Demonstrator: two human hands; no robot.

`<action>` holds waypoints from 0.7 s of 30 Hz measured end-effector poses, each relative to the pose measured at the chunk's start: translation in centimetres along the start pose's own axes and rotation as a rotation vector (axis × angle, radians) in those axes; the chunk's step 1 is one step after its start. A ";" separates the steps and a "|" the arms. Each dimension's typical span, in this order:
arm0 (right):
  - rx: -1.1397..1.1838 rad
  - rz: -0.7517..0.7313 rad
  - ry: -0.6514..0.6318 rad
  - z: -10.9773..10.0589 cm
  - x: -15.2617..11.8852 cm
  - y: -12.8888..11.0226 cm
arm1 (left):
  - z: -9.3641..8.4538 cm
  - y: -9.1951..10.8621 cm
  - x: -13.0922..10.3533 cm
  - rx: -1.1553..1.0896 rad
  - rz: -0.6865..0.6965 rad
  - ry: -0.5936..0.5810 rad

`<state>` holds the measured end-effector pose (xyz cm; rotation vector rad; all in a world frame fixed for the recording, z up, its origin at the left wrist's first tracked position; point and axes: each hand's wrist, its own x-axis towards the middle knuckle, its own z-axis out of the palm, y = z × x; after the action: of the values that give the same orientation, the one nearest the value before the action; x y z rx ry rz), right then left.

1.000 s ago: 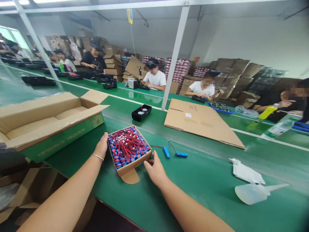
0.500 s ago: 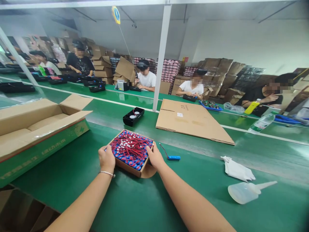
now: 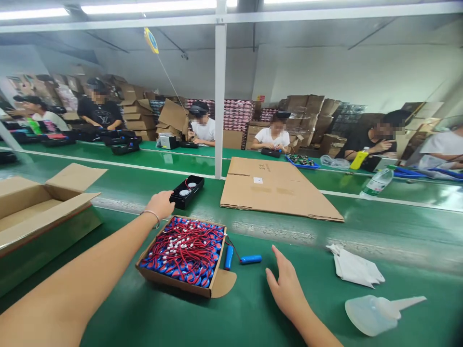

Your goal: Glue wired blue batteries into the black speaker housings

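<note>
At the near end of a black speaker housing (image 3: 186,193) with two round silver discs inside, my left hand (image 3: 161,204) has its fingers closed on the edge; the fingertips are partly hidden. My right hand (image 3: 287,286) is open above the green surface, thumb and fingers apart, holding nothing. Between my arms sits a shallow cardboard box (image 3: 173,283) packed with blue battery cells (image 3: 188,277), their red and black leads and white plugs heaped on top. Right of the box lie two loose cells, one blue battery (image 3: 229,258) against its side and another blue battery (image 3: 251,259) nearer my right hand.
An open carton (image 3: 47,219) stands at the left. Beyond the box lies a flattened cardboard sheet (image 3: 267,188). On the right are a white cloth (image 3: 356,265), a translucent squeeze bottle (image 3: 372,313) and a water bottle (image 3: 376,184). Several co-workers sit or stand across the green belt (image 3: 166,166).
Both hands have let go of the battery box, now resting on the surface. My left hand has reached forward to the speaker housing; my right has moved rightward. A second loose battery shows.
</note>
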<state>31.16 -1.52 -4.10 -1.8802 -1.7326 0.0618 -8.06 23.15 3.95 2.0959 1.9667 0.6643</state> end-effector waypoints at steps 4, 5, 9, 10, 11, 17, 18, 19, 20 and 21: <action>-0.128 -0.056 -0.008 1.1 0.2 0.8 | 2.3 1.8 5.0 0.226 0.097 -0.181; -0.139 -0.071 -0.030 1.1 0.4 0.6 | 2.8 2.1 5.6 0.279 0.106 -0.234; -0.129 -0.049 -0.123 0.4 1.1 -0.1 | 4.1 3.1 6.7 0.435 0.155 -0.333; -0.123 -0.029 -0.141 0.2 1.2 -0.1 | 4.1 3.5 6.7 0.453 0.176 -0.328; -0.117 -0.012 -0.156 0.1 1.3 -0.2 | 4.0 4.0 6.5 0.462 0.197 -0.316; -0.086 -0.013 -0.159 -0.1 1.2 -0.5 | 0.9 7.6 3.7 0.452 0.298 -0.146; -0.082 -0.014 -0.160 -0.2 1.2 -0.6 | 0.0 8.2 3.0 0.444 0.317 -0.113; -0.074 -0.014 -0.162 -0.2 1.2 -0.6 | -1.0 8.8 2.1 0.433 0.338 -0.081; -0.060 -0.010 -0.164 -0.4 1.3 -0.6 | -1.9 9.4 1.0 0.423 0.359 -0.051; -0.032 0.002 -0.171 -0.5 1.4 -0.6 | -2.8 10.0 -0.3 0.405 0.390 -0.023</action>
<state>31.02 -0.41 -2.90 -1.9488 -1.8537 0.2025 -0.36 21.43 10.74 2.7543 1.8122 0.3098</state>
